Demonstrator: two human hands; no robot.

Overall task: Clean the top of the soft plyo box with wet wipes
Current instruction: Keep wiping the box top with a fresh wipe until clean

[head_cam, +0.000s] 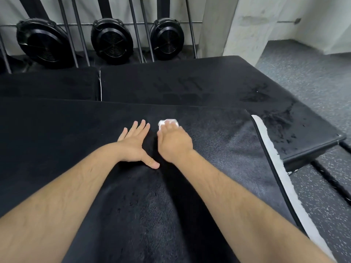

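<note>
The black soft plyo box (218,149) fills the near part of the head view, its top matte and partly streaked grey on the right. My right hand (173,142) presses a crumpled white wet wipe (167,123) onto the top near the far edge; only the wipe's front shows past my fingers. My left hand (133,144) lies flat on the box just to the left, fingers spread, holding nothing. A white strip (275,164) runs along the box's right side.
Two lower black pads (218,82) lie beyond the box, the right one with damp marks. Three black fan wheels (112,40) and slanted metal rails stand against the far wall. Speckled grey floor (313,73) and a pillar (218,25) are at the right.
</note>
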